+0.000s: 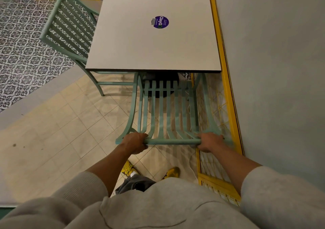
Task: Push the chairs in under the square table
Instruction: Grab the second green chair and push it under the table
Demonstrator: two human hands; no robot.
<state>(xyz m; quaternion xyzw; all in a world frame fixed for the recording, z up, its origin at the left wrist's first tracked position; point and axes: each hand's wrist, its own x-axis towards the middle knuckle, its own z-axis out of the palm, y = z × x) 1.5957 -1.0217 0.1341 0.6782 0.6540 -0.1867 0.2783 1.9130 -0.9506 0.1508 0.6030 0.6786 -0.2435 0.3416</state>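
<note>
Both hands, left [134, 143] and right [210, 141], clasp the chair's [168, 111] top rail; the table's [153, 35] near edge lies straight ahead, seat already beneath.

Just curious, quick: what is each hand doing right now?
Left hand: closed on the near chair, on its top rail.
Right hand: closed on the same rail.

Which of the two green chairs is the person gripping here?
The near chair, on the table's front side. The left hand and right hand both clasp its top rail. The chair at the table's left side stands untouched.
</note>
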